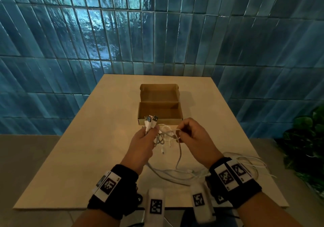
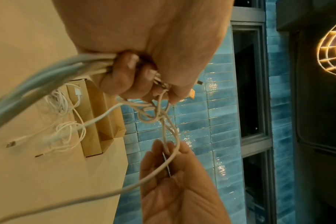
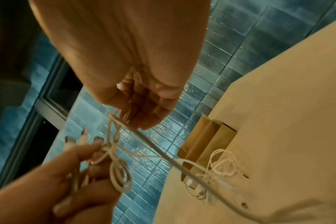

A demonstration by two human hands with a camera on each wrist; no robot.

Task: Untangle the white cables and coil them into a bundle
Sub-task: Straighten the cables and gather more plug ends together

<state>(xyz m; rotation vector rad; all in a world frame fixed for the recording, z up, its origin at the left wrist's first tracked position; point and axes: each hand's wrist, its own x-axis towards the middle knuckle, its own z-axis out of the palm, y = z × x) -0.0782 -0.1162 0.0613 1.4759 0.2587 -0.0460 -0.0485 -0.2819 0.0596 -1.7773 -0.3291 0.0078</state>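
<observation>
Left hand (image 1: pixel 142 140) clutches the plug ends of the white cables (image 1: pixel 164 137); right hand (image 1: pixel 190 132) pinches one strand. Pulling hard would likely tighten the knot (image 2: pixel 153 115) between both hands.

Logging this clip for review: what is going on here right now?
A person is untangling white cables above a table. The left hand grips several cables just below their USB plugs; the right hand pinches one strand out of the knot between them. The knot is still tangled, nothing is coiled, and slack trails across the table. An open cardboard box sits behind.
</observation>
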